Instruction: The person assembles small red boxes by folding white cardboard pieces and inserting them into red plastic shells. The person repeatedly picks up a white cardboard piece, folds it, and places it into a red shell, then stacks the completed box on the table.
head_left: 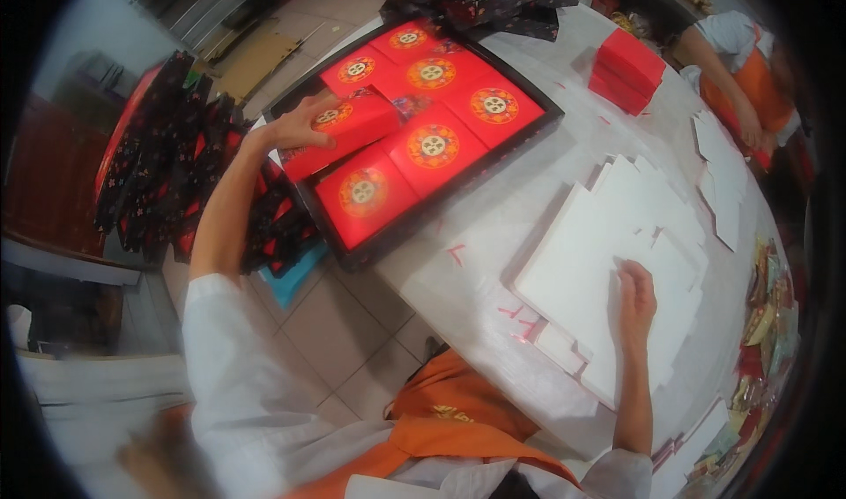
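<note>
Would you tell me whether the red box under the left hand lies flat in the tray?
Tilted: red box overlaps neighbours in black tray.

boxes point(432, 146) in tray point(414, 221) at left, card sheets point(617, 234) at right

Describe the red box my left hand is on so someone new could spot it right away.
Find the black tray at the far left of the white table, filled with flat red boxes. The box under the left hand is the tilted box, lying askew while its neighbours sit flat.

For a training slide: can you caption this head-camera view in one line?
Left hand places a small red square box into a black-rimmed tray; right hand rests on stacked white die-cut cardboard sheets.
</note>
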The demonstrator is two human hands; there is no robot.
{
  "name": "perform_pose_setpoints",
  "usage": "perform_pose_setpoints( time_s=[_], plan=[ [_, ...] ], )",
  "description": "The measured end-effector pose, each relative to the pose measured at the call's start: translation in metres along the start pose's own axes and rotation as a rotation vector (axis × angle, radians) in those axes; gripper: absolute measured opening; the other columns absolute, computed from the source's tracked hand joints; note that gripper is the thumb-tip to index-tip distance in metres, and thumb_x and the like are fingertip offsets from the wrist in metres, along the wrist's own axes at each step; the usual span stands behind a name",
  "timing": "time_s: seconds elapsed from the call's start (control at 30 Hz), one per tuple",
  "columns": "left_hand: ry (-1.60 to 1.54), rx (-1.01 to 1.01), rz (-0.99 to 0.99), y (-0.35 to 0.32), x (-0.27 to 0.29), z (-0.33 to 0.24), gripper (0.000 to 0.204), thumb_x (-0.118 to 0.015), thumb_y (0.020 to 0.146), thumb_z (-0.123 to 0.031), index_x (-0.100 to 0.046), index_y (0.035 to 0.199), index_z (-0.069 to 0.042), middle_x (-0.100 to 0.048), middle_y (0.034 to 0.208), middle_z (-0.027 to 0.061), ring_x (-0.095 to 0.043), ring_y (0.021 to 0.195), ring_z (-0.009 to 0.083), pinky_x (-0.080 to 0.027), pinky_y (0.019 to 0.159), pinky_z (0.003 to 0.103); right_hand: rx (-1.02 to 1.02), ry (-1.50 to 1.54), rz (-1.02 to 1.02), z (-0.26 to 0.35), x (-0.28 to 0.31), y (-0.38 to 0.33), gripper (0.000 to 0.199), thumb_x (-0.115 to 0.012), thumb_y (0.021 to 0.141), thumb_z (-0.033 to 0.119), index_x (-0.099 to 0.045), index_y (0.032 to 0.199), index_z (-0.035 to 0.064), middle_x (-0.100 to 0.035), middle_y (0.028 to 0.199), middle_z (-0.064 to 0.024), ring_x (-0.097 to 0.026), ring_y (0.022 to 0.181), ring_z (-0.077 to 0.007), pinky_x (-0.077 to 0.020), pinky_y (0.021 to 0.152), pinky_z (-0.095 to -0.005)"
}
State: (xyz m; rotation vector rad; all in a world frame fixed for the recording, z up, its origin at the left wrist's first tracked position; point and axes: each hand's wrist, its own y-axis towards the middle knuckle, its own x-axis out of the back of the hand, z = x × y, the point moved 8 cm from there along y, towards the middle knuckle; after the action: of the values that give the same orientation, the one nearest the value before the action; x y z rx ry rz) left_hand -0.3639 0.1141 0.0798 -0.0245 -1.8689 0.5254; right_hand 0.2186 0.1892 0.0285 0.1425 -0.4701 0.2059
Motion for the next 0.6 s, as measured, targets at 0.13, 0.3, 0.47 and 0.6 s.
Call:
perform_pose_setpoints(
  time_s=[0.13,0.3,0.47,0.6],
  plan=[
    [0.078,-0.042,-0.093,-0.002,0.006,-0.011,0.090,-0.063,0.052,-0.048,-0.034,0.133,-0.021,-0.026,0.134,0.0174,-0.029,0.124,0.0351,-0.025,0.100,0.044,-0.015,0.110,0.009,-0.009,-0.001,0.000,0.019,-0.046,0.088,0.009,-0.054,0.103,-0.0007,-0.056,0.100,-0.0053,-0.051,0.096,-0.0129,-0.0364,0.087,-0.0226],
    [0.239,-0.071,-0.164,-0.003,0.014,-0.014,0.087,-0.062,0.052,-0.048,-0.037,0.132,-0.022,-0.029,0.134,0.0166,-0.027,0.125,0.0339,-0.021,0.100,0.046,0.026,0.055,0.022,-0.011,-0.001,0.002,0.019,-0.044,0.088,0.008,-0.054,0.102,-0.0010,-0.057,0.099,-0.0060,-0.052,0.094,-0.0130,-0.0387,0.085,-0.0241],
    [0.247,-0.074,-0.154,-0.008,0.020,-0.020,0.086,-0.062,0.053,-0.045,-0.038,0.131,-0.021,-0.030,0.133,0.0171,-0.029,0.124,0.0338,-0.021,0.100,0.046,0.000,0.097,0.030,-0.014,-0.002,0.001,0.018,-0.044,0.089,0.008,-0.055,0.100,-0.0010,-0.057,0.096,-0.0043,-0.051,0.092,-0.0118,-0.0368,0.086,-0.0221],
    [0.268,-0.126,-0.187,-0.013,0.022,-0.026,0.085,-0.063,0.051,-0.042,-0.040,0.130,-0.021,-0.031,0.132,0.0175,-0.030,0.122,0.0347,-0.022,0.099,0.045,0.026,0.085,0.034,-0.008,-0.003,0.001,0.018,-0.044,0.089,0.009,-0.055,0.100,-0.0005,-0.056,0.095,-0.0038,-0.051,0.091,-0.0114,-0.0370,0.085,-0.0225]
  ],
)
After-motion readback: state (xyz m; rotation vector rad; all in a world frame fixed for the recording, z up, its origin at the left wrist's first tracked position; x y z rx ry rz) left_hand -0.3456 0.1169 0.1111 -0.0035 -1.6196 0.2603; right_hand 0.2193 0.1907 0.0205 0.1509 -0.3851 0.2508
